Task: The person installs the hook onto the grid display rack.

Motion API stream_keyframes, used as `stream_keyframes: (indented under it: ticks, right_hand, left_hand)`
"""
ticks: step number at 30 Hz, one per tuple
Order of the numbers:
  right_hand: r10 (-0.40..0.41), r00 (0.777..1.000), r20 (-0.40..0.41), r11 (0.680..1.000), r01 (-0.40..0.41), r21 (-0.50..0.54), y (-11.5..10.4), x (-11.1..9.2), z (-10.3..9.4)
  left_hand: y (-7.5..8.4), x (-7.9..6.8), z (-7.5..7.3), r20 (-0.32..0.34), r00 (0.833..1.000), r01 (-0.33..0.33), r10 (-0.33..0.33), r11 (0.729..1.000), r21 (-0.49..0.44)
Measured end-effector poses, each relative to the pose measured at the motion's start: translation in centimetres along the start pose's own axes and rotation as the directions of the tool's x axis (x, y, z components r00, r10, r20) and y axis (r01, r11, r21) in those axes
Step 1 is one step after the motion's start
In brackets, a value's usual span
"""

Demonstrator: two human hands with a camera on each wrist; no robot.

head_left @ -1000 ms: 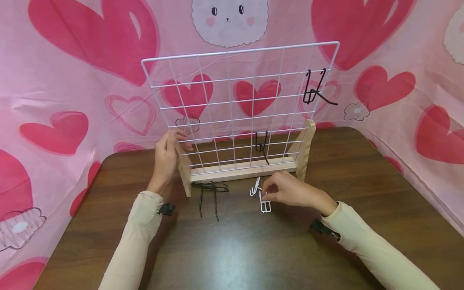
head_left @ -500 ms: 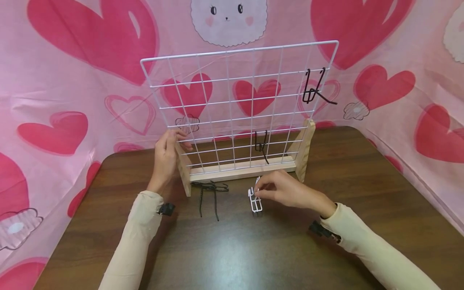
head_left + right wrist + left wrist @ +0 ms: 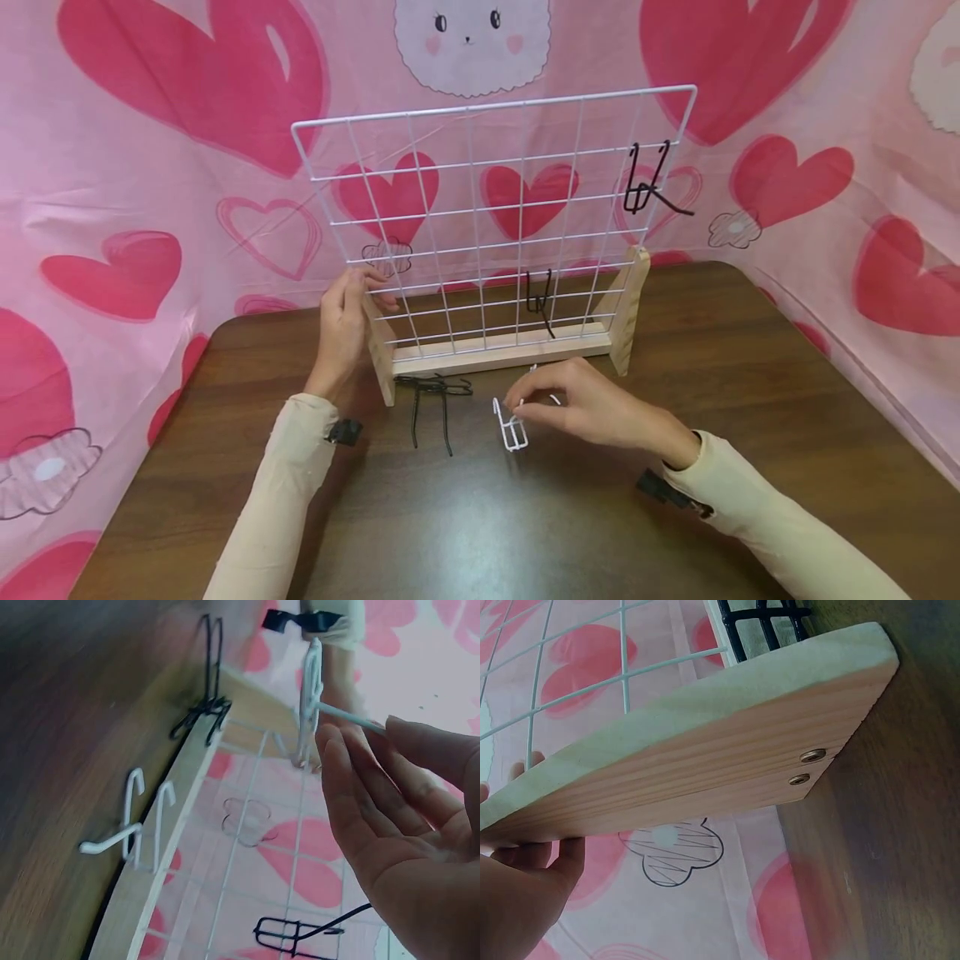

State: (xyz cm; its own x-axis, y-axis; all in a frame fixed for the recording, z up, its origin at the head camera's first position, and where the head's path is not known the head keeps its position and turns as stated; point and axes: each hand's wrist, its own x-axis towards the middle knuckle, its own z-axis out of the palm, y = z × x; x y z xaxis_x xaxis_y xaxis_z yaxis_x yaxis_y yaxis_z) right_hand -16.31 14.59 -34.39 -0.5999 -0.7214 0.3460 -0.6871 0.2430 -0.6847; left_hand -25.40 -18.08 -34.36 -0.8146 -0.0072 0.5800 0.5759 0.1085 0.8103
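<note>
A white wire grid stands on the table in a wooden stand. My left hand grips the stand's left side piece, thumb on one side and fingers on the other. In front of the grid, my right hand pinches a white wire hook by its prong, and the hook's frame hangs above the table. Another white hook lies on the table, mostly hidden behind that hand in the head view. Black hooks hang on the grid, one upper right, one lower down.
Black hooks lie together on the wooden table, just in front of the stand's left end. A pink cloth with hearts hangs behind and beside the table.
My right hand has lifted the white hook and carried it a little left and toward me, uncovering part of the other white hook. The left hand stays on the stand.
</note>
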Motion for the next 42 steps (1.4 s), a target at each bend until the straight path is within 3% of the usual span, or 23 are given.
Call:
stream_keyframes:
  ticks: [14,23,27,33,38,42]
  right_hand:
    - [0.001,0.999,-0.054,0.996,0.003,0.089,-2.3,-0.2,-0.6]
    - [-0.080,0.987,-0.137,0.992,0.092,0.088,-3.5,-0.3,-1.1]
    - [-0.165,0.964,-0.208,0.984,0.176,0.037,-3.8,-0.3,-1.6]
    - [-0.284,0.909,-0.304,0.958,0.279,-0.061,-4.1,-0.2,-2.2]
    - [-0.348,0.870,-0.350,0.937,0.326,-0.122,-4.6,0.3,-2.9]
    - [-0.360,0.858,-0.367,0.933,0.322,-0.163,-4.9,0.5,-3.4]
  left_hand:
    - [-0.4,0.2,-0.1,-0.019,0.999,-0.037,0.036,0.999,-0.015]
    - [-0.2,0.2,-0.1,-0.026,0.999,-0.023,0.023,1.000,-0.010]
    - [0.1,0.2,0.1,-0.024,1.000,0.010,-0.011,1.000,-0.027]
    - [0.1,0.4,0.4,-0.008,1.000,0.012,-0.013,0.999,-0.039]
    - [0.1,0.4,0.2,-0.015,1.000,0.015,-0.016,0.999,-0.040]
    - [0.0,0.3,0.1,-0.023,1.000,0.004,-0.006,0.999,-0.053]
